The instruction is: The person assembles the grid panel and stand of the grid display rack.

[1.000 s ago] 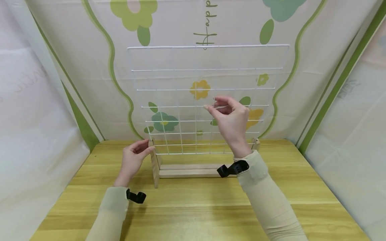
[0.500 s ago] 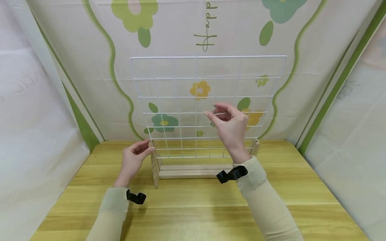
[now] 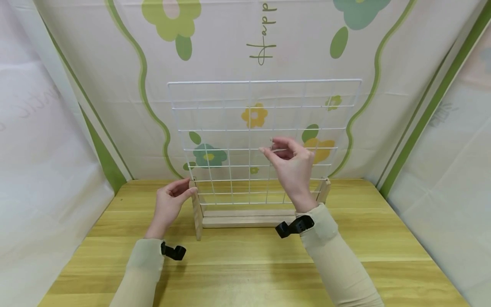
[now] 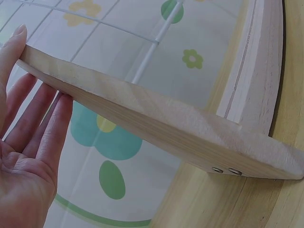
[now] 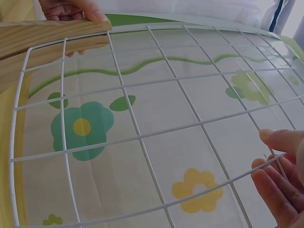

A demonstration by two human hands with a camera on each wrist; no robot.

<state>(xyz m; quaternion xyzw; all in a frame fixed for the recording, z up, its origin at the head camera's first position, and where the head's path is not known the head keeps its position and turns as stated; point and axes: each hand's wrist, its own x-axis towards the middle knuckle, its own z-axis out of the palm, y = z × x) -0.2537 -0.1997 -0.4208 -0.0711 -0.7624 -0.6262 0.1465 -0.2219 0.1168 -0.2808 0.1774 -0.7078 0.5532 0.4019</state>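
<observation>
My right hand (image 3: 295, 172) pinches a wire of the white wire grid panel (image 3: 249, 149) between thumb and fingers. The panel stands upright, its lower sides between the two uprights of a pale wooden stand. Its bottom wire is a little above the wooden base (image 3: 241, 220). With thumb and fingertips, my left hand (image 3: 171, 207) holds the top of the left upright (image 3: 197, 217). In the left wrist view the thumb is on one side of that upright (image 4: 156, 111) and the fingers on the other. The right upright (image 3: 324, 189) is partly hidden behind my right hand and forearm.
The stand rests on a wood-grain table (image 3: 245, 273). Behind it hangs a pale cloth (image 3: 230, 25) printed with flowers. More cloth walls rise at the left and right of the table. Two screw heads (image 4: 225, 170) show low on the left upright.
The wire grid panel has slid downward between the uprights, and my right hand has come down with it. My left hand stays in place on the left upright.
</observation>
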